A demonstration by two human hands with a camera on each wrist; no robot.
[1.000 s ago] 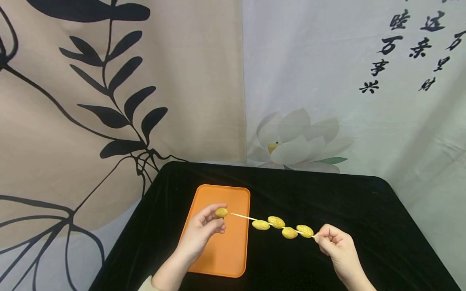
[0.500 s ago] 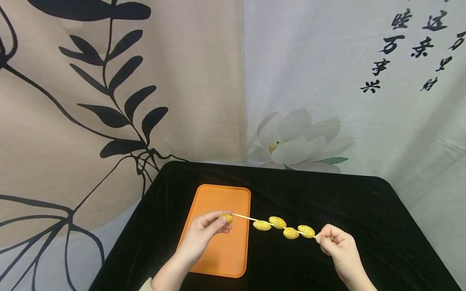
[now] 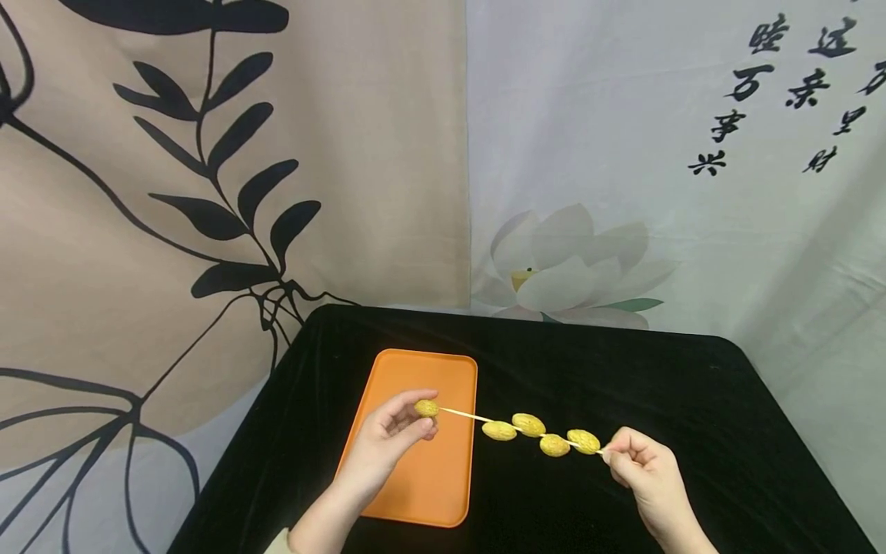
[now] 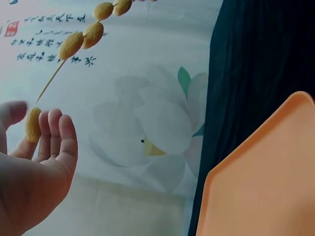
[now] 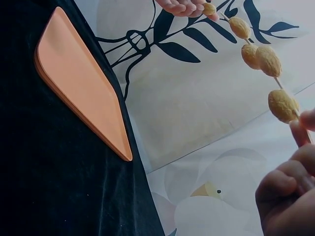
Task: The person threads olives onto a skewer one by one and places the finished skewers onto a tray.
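My left hand [image 3: 388, 435] pinches a single yellow, wrinkled, oval date-like fruit [image 3: 427, 408] between thumb and fingers. The bare pointed end of a thin wooden skewer [image 3: 460, 414] meets that fruit's right end; whether the tip has gone in, I cannot tell. Several more such fruits [image 4: 72, 45] are threaded along the skewer, sticking out to alternate sides. At the other end, my right hand [image 3: 644, 473] pinches the skewer's butt between thumb and forefinger, close beside the last fruit [image 5: 283, 105]. The skewer is held in the air, sloping slightly down to the right.
Beneath my left hand lies an orange rectangular tray [image 3: 443, 485] on a table with a black cloth [image 3: 554, 508]. Behind the table hangs a curtain [image 3: 388, 154] printed with leaves, a lotus and characters.
The left hand has brought its fruit slightly right, onto the skewer's tip, shifting its fingers around the fruit on the way. The right hand and threaded fruits have barely moved.
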